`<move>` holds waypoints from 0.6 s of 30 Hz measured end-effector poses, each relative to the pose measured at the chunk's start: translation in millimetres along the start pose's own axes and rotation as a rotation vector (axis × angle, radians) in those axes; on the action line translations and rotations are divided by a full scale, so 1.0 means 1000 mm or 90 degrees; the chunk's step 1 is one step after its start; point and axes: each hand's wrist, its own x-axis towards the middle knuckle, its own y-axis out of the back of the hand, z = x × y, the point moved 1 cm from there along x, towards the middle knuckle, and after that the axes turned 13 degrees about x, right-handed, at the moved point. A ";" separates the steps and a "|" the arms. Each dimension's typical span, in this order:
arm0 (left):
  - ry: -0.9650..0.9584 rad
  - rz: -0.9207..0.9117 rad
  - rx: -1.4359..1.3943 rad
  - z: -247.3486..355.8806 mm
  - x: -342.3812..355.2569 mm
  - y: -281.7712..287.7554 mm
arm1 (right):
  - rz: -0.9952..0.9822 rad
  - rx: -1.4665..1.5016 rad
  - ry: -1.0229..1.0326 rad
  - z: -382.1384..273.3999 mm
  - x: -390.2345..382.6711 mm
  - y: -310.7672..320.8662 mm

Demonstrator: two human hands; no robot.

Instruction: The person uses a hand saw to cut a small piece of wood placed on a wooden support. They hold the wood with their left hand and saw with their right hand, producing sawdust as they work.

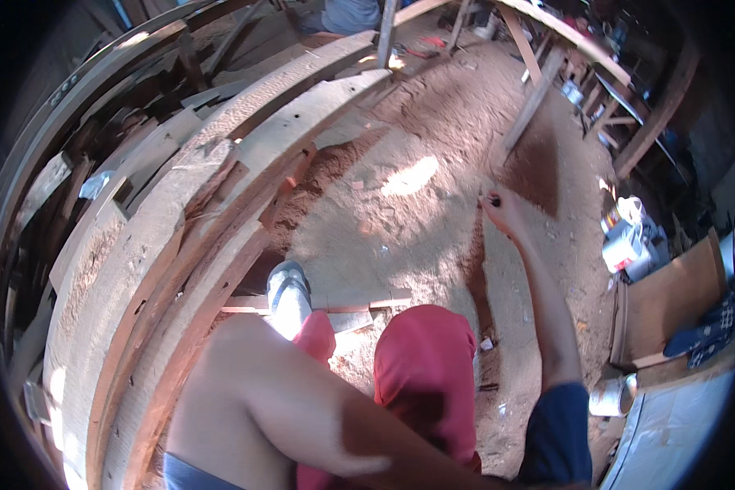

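My right hand (505, 214) is stretched out ahead over the sandy ground (433, 237), at the end of a bare forearm with a dark blue sleeve. Its fingers are curled closed around a small dark spot; what they hold, if anything, is too small to name. My left arm (278, 400) is bent across my lap, elbow forward, and its hand lies out of view past the lower edge. Below are my knees in red trousers (425, 359). One foot in a grey and white shoe (290, 296) rests beside a short wooden strip (392, 300).
Long thick planks (163, 220) are stacked on the left. Slanted wooden posts (535, 98) stand ahead. White containers (629, 245), a cardboard sheet (670, 302), a dark patterned cloth (706, 331) and a white tin (612, 396) are at the right. Another person (351, 16) is at the far top.
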 end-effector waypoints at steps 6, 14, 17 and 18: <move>0.114 -0.008 -0.243 -0.001 -0.031 0.003 | 0.053 0.437 -0.466 0.007 -0.045 0.027; 0.487 -0.011 -0.700 -0.045 -0.162 0.024 | 0.047 0.494 -0.422 -0.066 -0.122 0.023; 0.646 0.069 -0.749 -0.109 -0.218 -0.020 | 0.115 0.515 -0.527 -0.098 -0.203 0.092; 0.708 0.120 -0.675 -0.127 -0.251 -0.024 | 0.119 0.516 -0.513 -0.120 -0.216 0.089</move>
